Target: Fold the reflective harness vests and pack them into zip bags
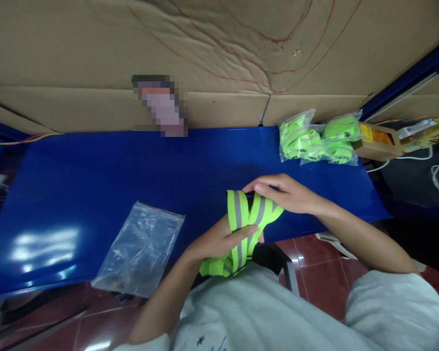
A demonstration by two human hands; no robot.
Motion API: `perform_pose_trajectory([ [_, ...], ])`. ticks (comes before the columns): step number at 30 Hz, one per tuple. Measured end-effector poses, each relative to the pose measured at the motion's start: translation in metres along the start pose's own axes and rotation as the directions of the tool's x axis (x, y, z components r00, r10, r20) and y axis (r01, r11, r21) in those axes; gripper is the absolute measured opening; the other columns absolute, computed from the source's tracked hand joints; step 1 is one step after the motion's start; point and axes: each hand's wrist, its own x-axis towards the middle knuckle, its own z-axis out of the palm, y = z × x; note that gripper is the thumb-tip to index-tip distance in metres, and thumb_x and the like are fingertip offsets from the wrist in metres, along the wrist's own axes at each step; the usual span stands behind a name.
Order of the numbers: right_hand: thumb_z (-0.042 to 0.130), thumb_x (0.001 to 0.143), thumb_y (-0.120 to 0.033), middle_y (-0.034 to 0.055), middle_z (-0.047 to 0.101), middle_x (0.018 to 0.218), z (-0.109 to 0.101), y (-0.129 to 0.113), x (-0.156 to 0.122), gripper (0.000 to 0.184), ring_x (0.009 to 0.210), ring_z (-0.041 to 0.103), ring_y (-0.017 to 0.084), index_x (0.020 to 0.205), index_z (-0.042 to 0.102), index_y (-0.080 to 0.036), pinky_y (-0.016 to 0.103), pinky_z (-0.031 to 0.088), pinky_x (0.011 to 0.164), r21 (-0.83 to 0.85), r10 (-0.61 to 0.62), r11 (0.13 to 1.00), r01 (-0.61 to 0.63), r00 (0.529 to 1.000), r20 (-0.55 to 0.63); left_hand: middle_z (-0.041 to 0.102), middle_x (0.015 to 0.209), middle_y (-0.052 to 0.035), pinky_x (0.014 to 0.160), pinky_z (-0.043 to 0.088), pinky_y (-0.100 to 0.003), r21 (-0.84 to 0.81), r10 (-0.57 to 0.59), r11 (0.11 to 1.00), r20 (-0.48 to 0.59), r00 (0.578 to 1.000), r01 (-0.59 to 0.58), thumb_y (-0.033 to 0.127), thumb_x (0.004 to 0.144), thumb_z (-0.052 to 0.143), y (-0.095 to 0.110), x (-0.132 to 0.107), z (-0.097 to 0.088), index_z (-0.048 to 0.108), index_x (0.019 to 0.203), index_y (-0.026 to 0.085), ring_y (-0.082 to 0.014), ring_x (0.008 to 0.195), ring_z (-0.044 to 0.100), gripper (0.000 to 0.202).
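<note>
Gathering a yellow-green, grey-striped fabric strap [237, 214] into loops, it seems.
The left hand [223, 240] grips it by the shiny blue table's [95, 170] near edge; the right hand [287, 195] touches the far loops, its grip unclear. The next move likely calls for keeping folds together.

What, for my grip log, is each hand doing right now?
Left hand: closed, holding the neon yellow-green fabric strap with a grey stripe.
Right hand: at the strap's upper folds; whether it grips them cannot be told.
</note>
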Motion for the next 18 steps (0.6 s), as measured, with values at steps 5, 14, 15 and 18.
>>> perform_pose_trajectory([
  [5,0.075,0.092,-0.057,0.0150,0.061,0.151,0.007,-0.017,-0.009,0.079,0.134,0.064,0.032,0.157,0.051,-0.019,0.041,0.052,0.105,-0.380,-0.028,0.922,0.075,0.991,0.128,0.077,0.106,-0.0095,0.092,0.053,-0.028,0.021,0.178,0.984,-0.028,0.984,-0.177,0.049,0.105,0.055,0.003,0.006,-0.002,0.076,0.101,0.015,-0.0182,0.095,0.070,0.040],
  [14,0.065,0.101,-0.038,0.0006,0.059,0.074,0.019,-0.012,-0.009,0.036,0.067,0.056,0.012,0.074,0.060,-0.016,0.026,0.037,0.065,-0.262,-0.124,0.955,0.138,0.990,0.071,0.079,0.098,-0.0069,0.080,0.057,-0.026,-0.327,-0.159,0.933,0.004,0.987,0.152,0.043,0.088,0.082,0.004,0.003,0.009,0.076,0.106,0.016,-0.0166,0.088,0.073,0.032],
  [15,0.066,0.100,-0.038,-0.0005,0.058,0.072,0.018,-0.013,-0.010,0.036,0.066,0.054,0.011,0.073,0.058,-0.016,0.025,0.037,0.064,-0.225,-0.108,0.968,0.114,0.993,0.037,0.080,0.101,-0.0071,0.082,0.058,-0.027,-0.367,-0.178,0.916,-0.007,0.984,0.163,0.042,0.087,0.084,0.002,0.001,0.011,0.075,0.111,0.018,-0.0178,0.092,0.075,0.036],
  [18,0.071,0.096,-0.040,-0.0024,0.055,0.068,0.015,-0.021,-0.014,0.037,0.065,0.051,0.010,0.071,0.057,-0.017,0.025,0.035,0.062,-0.139,-0.049,0.989,0.048,0.999,0.001,0.081,0.105,-0.0084,0.084,0.060,-0.029,-0.400,-0.179,0.902,-0.001,0.984,0.163,0.043,0.087,0.084,-0.001,-0.003,0.016,0.074,0.117,0.018,-0.0194,0.096,0.077,0.040],
])
